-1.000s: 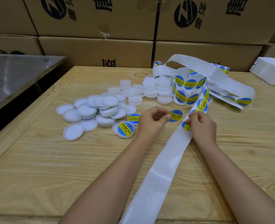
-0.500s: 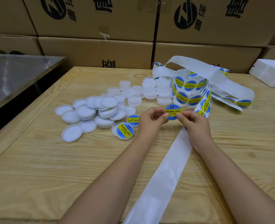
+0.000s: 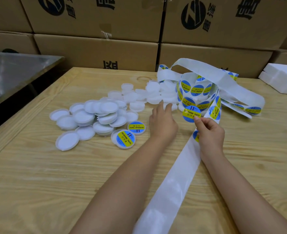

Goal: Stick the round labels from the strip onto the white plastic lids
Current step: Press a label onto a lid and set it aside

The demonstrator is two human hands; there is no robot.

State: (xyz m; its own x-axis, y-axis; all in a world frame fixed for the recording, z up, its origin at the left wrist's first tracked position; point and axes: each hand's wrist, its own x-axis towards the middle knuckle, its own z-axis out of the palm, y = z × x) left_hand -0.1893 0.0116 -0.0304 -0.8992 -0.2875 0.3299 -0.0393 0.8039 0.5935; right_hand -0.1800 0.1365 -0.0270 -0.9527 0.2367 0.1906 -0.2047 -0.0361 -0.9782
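Observation:
My right hand point(image 3: 210, 132) pinches a peeled round blue-and-yellow label point(image 3: 190, 113) by its lower edge and holds it up above the table. Under that hand runs the white backing strip point(image 3: 176, 181), which leads up to a loose coil of labels point(image 3: 196, 92). My left hand point(image 3: 163, 122) stretches forward with straight fingers, its fingertips at a white lid point(image 3: 169, 105) at the near edge of the far heap. A bigger heap of white lids point(image 3: 95, 115) lies to the left. Two labelled lids point(image 3: 125, 139) point(image 3: 136, 127) sit just left of my left wrist.
Printed cardboard boxes point(image 3: 97, 49) are stacked behind the wooden table point(image 3: 38, 183). A metal-topped surface point(image 3: 12, 73) stands at the left, across a dark gap. A white foam block point(image 3: 283, 78) lies at the far right.
My left hand has let go of the label and reached forward to the far heap of lids. My right hand alone now holds the peeled label, slightly farther right.

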